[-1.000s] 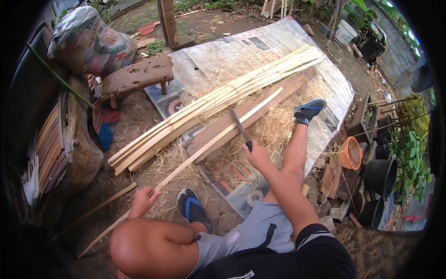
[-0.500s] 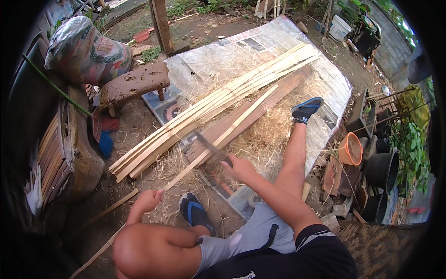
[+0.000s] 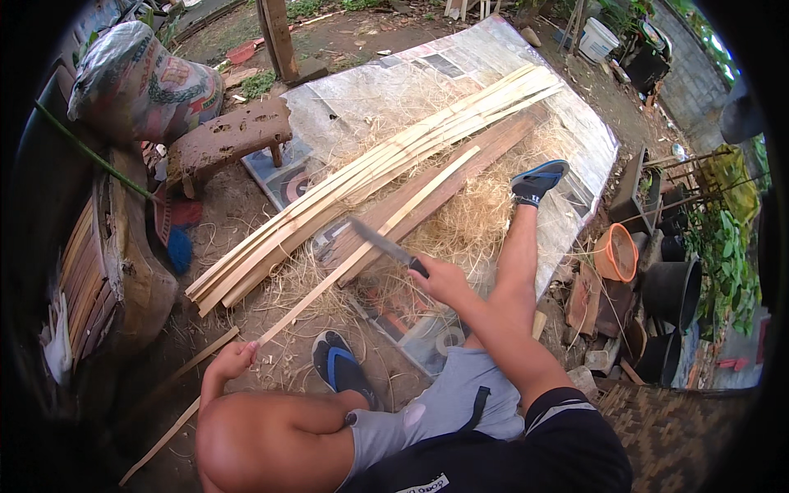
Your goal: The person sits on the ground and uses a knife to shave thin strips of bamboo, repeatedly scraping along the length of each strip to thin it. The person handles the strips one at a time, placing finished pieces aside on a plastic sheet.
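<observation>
My right hand (image 3: 442, 281) is closed round the dark handle of a knife (image 3: 380, 243), whose blade points up and left, over or against a long pale wooden strip (image 3: 386, 226). The near end of that strip is pinched in my left hand (image 3: 233, 360), beside my bent left knee. Its far part lies along a dark brown board (image 3: 485, 164). Left of the board rests a bundle of several pale strips (image 3: 370, 177). Thin curled shavings (image 3: 472, 222) are heaped along the board's right side, near my outstretched foot.
A flattened printed sheet (image 3: 386, 74) lies beneath the wood. On the left stand a low brown bench (image 3: 234, 135), a stuffed sack (image 3: 148, 86) and a wooden post (image 3: 277, 41). An orange bucket (image 3: 616, 252) and black tubs (image 3: 670, 296) line the right side.
The knife and my right hand have moved slightly right, and the blade shows more sharply. My left hand, with the strip, has shifted left and a little down in view.
</observation>
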A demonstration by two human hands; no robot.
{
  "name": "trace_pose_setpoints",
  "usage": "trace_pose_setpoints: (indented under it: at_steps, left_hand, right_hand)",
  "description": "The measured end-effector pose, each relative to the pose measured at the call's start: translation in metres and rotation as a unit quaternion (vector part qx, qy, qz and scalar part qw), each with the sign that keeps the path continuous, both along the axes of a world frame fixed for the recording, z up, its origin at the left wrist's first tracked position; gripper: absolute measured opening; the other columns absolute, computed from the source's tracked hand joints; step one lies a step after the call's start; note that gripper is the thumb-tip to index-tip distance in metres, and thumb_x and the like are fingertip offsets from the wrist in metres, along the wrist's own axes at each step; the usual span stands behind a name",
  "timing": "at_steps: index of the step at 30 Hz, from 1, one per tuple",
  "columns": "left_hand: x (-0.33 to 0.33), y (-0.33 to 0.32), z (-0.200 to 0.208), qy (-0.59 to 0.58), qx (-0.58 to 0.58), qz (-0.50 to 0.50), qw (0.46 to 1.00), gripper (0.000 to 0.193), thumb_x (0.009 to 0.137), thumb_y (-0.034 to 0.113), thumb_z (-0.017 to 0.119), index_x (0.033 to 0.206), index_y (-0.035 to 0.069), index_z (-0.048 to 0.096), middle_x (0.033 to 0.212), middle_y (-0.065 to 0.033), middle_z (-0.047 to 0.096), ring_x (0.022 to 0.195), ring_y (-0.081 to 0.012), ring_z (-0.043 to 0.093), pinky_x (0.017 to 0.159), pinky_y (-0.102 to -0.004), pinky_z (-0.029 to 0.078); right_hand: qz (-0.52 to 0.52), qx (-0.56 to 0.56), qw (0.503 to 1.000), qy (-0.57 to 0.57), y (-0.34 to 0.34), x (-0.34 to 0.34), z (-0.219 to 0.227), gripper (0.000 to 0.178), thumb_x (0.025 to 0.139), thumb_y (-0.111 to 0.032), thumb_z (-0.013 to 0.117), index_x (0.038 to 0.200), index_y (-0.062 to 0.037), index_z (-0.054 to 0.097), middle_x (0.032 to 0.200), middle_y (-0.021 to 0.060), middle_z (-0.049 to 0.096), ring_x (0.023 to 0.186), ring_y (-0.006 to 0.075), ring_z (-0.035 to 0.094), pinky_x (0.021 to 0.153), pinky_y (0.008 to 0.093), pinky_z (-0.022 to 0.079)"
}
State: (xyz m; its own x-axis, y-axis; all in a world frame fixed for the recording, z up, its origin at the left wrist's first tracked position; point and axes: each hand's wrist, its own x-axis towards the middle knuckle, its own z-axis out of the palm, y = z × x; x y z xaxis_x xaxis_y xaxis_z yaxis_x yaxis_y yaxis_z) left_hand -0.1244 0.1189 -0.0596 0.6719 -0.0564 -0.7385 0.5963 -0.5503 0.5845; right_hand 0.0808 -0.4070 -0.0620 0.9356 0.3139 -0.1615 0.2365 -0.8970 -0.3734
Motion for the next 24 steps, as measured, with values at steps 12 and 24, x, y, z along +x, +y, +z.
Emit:
trace_pose_setpoints:
  at_steps: [12,24]
  left_hand:
    - [0.061,-0.123,0.019,-0.296,0.269,-0.075,0.913,0.037,0.099,0.041,0.065,0.085,0.007,0.065,0.074,-0.0144,0.068,0.065,-0.0373,0.064,0.060,-0.0483,0.048]
    - [0.032,-0.119,0.032,-0.359,0.305,-0.044,0.881,0.041,0.097,0.040,0.068,0.075,0.006,0.060,0.069,-0.0170,0.064,0.064,-0.0426,0.061,0.056,-0.0524,0.045]
  right_hand:
    - [0.102,0.055,0.992,0.043,0.064,-0.050,0.021,0.050,0.102,-0.054,0.052,0.126,-0.0102,0.057,0.086,0.0214,0.072,0.078,0.0432,0.071,0.070,0.0540,0.056]
    - [0.094,-0.008,0.995,-0.027,0.036,-0.021,0.035,0.054,0.099,-0.058,0.054,0.127,-0.0123,0.060,0.084,0.0202,0.072,0.079,0.0402,0.072,0.069,0.0510,0.057]
